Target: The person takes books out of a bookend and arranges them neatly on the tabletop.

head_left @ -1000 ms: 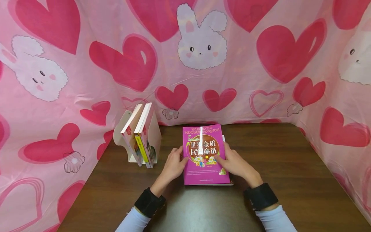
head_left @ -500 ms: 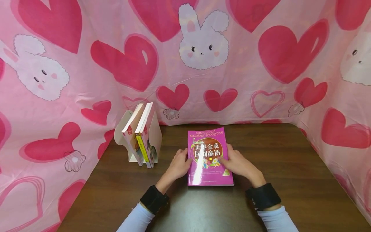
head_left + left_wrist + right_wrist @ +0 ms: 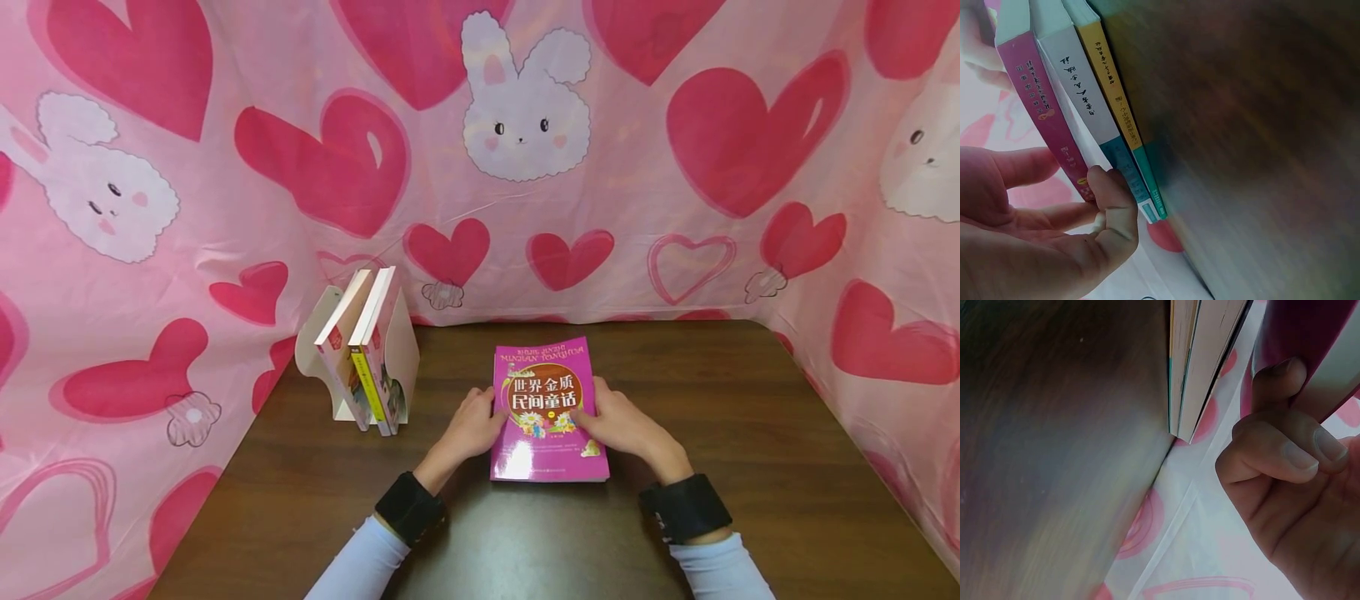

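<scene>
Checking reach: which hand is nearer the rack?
Left. The left hand is right of the rack, on the left edge of the purple book; the right hand is farther, on its right edge.

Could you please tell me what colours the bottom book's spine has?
The bottom book's spine is yellow and green, best seen in the left wrist view.
</scene>
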`<state>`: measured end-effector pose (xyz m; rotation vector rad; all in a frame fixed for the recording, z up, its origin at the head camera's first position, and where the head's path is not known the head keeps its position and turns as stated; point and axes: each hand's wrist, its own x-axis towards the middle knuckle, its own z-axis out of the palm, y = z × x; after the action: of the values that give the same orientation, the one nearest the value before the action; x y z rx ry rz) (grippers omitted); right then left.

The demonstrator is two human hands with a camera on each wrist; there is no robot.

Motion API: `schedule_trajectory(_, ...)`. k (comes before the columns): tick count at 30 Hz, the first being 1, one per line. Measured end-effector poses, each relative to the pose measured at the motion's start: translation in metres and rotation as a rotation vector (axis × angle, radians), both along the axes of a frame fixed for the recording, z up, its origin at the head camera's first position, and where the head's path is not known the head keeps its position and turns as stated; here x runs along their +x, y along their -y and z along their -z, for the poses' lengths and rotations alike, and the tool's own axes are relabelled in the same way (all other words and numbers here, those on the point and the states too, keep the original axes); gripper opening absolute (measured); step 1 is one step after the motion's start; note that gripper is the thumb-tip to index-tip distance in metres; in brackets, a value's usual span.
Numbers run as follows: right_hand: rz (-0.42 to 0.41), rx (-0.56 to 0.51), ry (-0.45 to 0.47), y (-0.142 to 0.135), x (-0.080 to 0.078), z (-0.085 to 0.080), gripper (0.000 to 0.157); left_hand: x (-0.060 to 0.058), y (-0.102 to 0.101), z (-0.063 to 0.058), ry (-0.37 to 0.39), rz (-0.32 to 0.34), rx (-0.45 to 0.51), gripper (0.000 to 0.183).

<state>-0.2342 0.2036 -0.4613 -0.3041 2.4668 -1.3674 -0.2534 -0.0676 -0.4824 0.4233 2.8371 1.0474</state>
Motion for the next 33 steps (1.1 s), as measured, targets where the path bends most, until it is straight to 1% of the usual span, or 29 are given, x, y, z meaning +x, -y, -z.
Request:
schedule_trajectory(4,-0.001,0.017,-0.006,-0.001,-0.001,0.001,0.075,-0.001,-0.001,0.0,0.015,0.005,-0.008,0.044)
schedule_trajectory(6,-0.001,0.017,-0.003,-0.001,-0.001,0.002,0.074,-0.001,-0.002,0.0,0.037,0.002,-0.014,0.046)
schedule_trajectory(11,0.002,0.017,0.005,-0.002,-0.002,0.006,0.073,-0.002,-0.005,-0.002,0.063,0.005,-0.04,0.047)
schedule_trajectory(18,0.017,0.029,0.014,-0.002,-0.005,0.012,0.072,-0.002,-0.005,-0.003,0.056,0.012,-0.064,0.045)
schedule_trajectory(22,0.002,0.03,0.009,0.0,-0.005,0.012,0.073,-0.002,-0.004,-0.003,0.062,0.009,-0.081,0.044)
schedule_trajectory(25,-0.021,0.029,0.006,0.001,-0.005,0.012,0.072,-0.002,-0.003,-0.002,0.089,-0.004,-0.089,0.046)
schedule_trajectory(29,-0.004,0.026,0.019,0.003,-0.006,0.012,0.071,-0.003,-0.002,-0.002,0.111,-0.012,-0.099,0.051)
schedule_trajectory(33,0.014,0.022,0.031,0.003,-0.007,0.012,0.071,-0.005,-0.001,-0.003,0.108,-0.001,-0.113,0.052)
